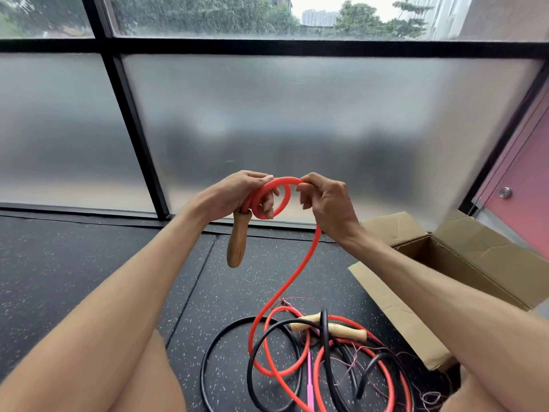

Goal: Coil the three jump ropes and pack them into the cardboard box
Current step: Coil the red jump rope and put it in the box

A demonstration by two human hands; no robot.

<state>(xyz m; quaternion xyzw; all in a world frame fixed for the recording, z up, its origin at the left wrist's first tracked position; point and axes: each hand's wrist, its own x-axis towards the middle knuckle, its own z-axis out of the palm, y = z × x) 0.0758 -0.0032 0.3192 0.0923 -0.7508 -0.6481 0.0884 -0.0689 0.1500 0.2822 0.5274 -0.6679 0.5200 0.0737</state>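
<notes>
My left hand (246, 194) grips a small coil of the red jump rope (300, 269), whose wooden handle (238, 242) hangs down below my fist. Close beside it, my right hand (325, 200) pinches the same rope at the top of the loop. From there the rope drops to the floor into a tangle with a black jump rope (228, 337) and a thin pink rope with a pink handle (310, 382). Two more wooden handles (332, 325) lie in the tangle. The open cardboard box (481, 251) stands on the floor at the right, under my right forearm.
I face a frosted window wall with black frames (133, 129). The floor is dark speckled rubber matting (59, 263). A pink door (523, 197) is at the far right, behind the box. My bare knees fill the bottom corners.
</notes>
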